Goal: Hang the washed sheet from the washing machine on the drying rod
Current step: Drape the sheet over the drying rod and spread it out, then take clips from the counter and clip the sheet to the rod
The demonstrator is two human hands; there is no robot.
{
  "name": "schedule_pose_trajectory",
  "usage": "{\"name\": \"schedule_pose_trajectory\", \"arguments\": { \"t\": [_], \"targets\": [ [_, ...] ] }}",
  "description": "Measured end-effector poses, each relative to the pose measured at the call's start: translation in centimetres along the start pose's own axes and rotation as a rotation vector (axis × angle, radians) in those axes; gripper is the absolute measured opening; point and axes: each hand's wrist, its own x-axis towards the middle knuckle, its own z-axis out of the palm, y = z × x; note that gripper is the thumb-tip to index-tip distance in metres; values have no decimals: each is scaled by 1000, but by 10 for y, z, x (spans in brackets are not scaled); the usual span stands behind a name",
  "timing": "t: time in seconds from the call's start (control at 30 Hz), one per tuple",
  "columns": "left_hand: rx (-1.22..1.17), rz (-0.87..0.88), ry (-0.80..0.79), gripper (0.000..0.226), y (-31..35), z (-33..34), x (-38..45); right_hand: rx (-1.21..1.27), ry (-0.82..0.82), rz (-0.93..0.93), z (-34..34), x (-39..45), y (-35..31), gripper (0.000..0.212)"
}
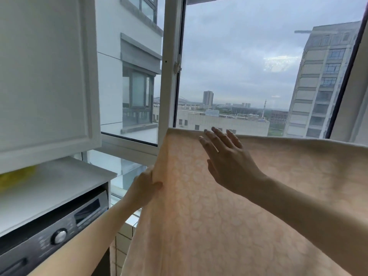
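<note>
A pale peach sheet (229, 216) with a faint round pattern hangs in front of me, folded over at its top edge; the drying rod under that fold is hidden. My left hand (145, 186) pinches the sheet's left edge partway down. Flat on the cloth just below the top fold lies my right hand (225, 158), fingers spread and holding nothing. The dark washing machine (55, 232), with a silver dial, sits at the lower left under a white counter.
A white wall cabinet (45, 76) hangs at the upper left above the counter (59, 186), where something yellow lies blurred. A white-framed window (169, 76) stands straight ahead, its left pane open. White tiles (123, 236) line the wall below the sill.
</note>
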Motion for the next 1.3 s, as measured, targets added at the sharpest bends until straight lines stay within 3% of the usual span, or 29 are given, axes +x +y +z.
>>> {"name": "schedule_pose_trajectory", "arguments": {
  "t": [0.13,0.3,0.67,0.9,1.3],
  "targets": [
    [16,-88,56,11,-9,-10,-44,138,55,-45,-3,-10,-22,49],
    [150,-201,112,24,-15,-28,-111,277,60,-119,4,-29,-66,42],
    [379,-436,267,19,-60,-85,-273,543,-103,-337,19,-47,-226,36],
    [469,-643,334,20,-128,-159,-354,646,-155,-520,16,-20,-347,41],
    [502,-865,398,17,-261,-293,-430,805,-338,-580,19,39,-542,39]
  ]
}}
